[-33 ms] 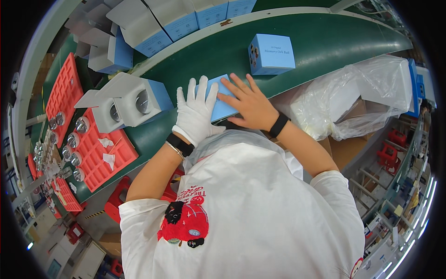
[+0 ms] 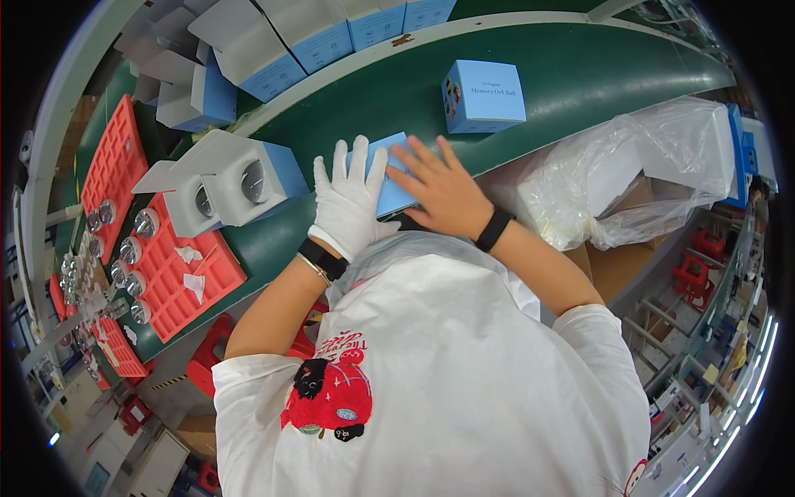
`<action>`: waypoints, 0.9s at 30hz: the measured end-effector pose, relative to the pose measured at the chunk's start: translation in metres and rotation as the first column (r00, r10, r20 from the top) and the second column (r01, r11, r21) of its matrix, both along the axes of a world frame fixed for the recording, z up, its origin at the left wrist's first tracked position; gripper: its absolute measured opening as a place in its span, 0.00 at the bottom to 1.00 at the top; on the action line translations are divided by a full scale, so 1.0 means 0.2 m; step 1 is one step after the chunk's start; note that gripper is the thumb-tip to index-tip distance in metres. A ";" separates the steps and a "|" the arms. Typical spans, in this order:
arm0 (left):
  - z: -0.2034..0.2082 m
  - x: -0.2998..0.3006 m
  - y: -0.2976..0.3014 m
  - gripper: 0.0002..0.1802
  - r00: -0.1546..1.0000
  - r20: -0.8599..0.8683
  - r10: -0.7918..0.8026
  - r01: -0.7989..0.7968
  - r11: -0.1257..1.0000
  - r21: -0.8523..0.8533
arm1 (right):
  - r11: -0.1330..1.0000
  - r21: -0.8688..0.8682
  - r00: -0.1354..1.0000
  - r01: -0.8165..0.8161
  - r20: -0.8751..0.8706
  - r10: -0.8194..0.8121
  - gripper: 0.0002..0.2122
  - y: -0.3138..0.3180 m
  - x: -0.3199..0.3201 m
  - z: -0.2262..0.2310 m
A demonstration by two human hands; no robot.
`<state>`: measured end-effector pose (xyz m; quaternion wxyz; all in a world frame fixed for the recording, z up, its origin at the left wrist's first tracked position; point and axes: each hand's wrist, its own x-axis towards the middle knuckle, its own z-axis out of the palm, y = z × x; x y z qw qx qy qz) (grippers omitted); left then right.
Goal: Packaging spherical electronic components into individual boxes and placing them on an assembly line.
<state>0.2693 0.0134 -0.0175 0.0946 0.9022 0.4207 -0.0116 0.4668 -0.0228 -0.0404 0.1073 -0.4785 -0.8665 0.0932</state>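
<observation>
Box (image 2: 395,194) sits smack between left hand (image 2: 346,211) and right hand (image 2: 453,197), visible strip running near-to-far; both hands palm-down, fingers splayed, gripping nothing.

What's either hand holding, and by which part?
No closed grip shows: the gloved left hand and bare right hand are spread open over the blue box between them.

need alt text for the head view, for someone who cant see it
A person's white-gloved left hand and bare right hand spread over a light blue box on a green work surface. A second, closed box stands farther off; at left are red trays and open boxes with round items inside, at right clear plastic sheeting.
</observation>
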 end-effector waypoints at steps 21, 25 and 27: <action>0.10 -0.64 -0.15 0.25 0.482 0.733 0.479 -0.714 0.700 0.012 | 0.932 0.177 0.946 0.317 0.018 -0.325 0.31 0.27 -0.23 0.16; -0.05 -0.75 -0.14 0.20 0.001 0.789 0.615 -0.699 0.564 -0.439 | 0.950 -0.303 0.662 -0.076 -0.728 -0.179 0.26 0.46 -0.61 -0.05; -0.12 -0.76 -0.12 0.18 -0.080 0.822 0.564 -0.672 0.578 -0.462 | 0.705 -0.666 0.385 -0.245 -0.734 -0.560 0.24 0.57 -0.77 -0.22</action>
